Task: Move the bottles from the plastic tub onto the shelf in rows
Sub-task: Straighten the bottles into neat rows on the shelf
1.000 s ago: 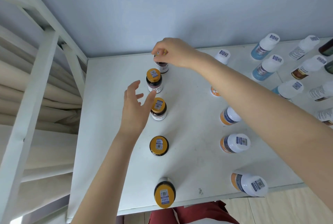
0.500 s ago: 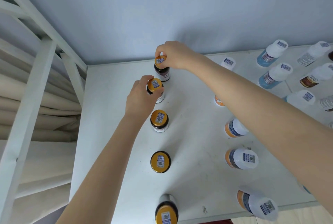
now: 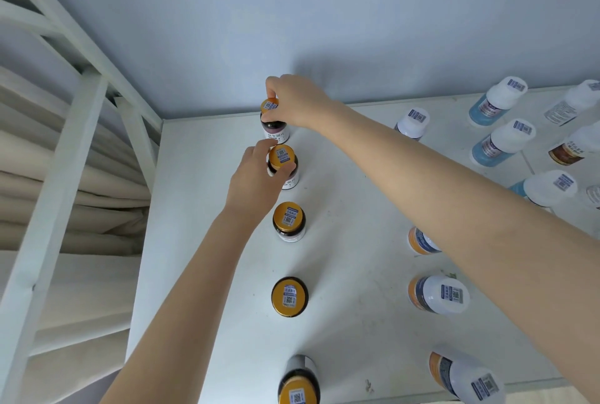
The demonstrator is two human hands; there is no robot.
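The right hand was stretched across the shelf toward its back edge, thumb and fingers pinching the orange cap of the rearmost bottle; that bottle stood upright just short of the back edge. The left hand gripped the cap of the second bottle, upright directly in front of the first; whether the two bottles touched was hard to tell behind the fingers. Three more orange-capped bottles stood in the same line, spaced apart, the last at the front edge. To the right, white-capped bottles formed another line, partly hidden under the right forearm; blue-bodied bottles stood toward the back right corner.
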